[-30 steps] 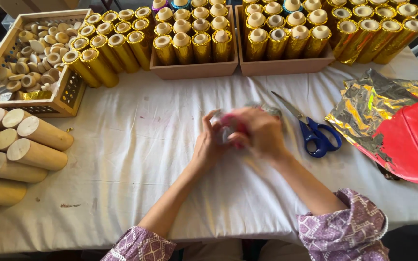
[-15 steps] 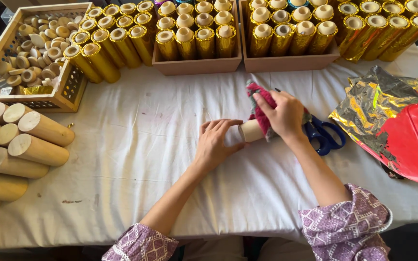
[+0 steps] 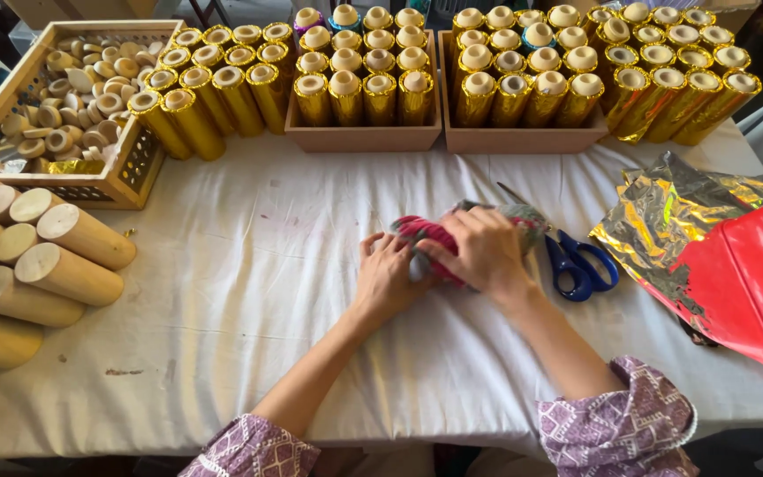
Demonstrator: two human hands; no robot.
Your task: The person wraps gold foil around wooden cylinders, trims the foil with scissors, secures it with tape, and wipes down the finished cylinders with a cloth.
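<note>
Clearly your left hand (image 3: 388, 274) and right hand (image 3: 479, 252) were pressed together, both clamped on the tube in red foil (image 3: 434, 240), which lay on the white tablecloth (image 3: 249, 265) just left of the blue scissors (image 3: 576, 262). The wrap looked loose at its ends; a slack grip could have let it spring open or crease. The scissors' blades pointed toward the tube, close enough to snag the foil or nick your right wrist.
</note>
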